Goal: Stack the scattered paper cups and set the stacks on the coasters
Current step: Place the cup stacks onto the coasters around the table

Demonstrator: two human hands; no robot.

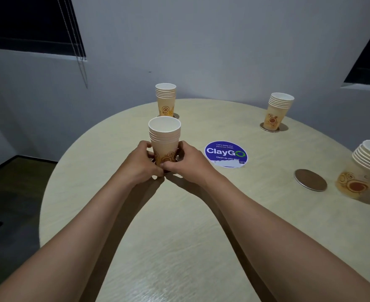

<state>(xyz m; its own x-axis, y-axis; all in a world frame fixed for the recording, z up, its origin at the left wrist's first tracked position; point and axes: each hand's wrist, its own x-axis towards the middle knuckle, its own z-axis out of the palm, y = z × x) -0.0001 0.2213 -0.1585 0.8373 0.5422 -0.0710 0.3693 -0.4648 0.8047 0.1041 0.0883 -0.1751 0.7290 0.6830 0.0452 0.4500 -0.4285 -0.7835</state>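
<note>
An office pantry or break room. A round pale wood-grain table stands against plain grey-white walls. On the table, at about 1 o'clock, a round blue sticker reads "Let's keep our pantries clean, ClayGO, Clean as you go". Dark windows with blind cords sit at 10 o'clock and 2 o'clock.
</note>
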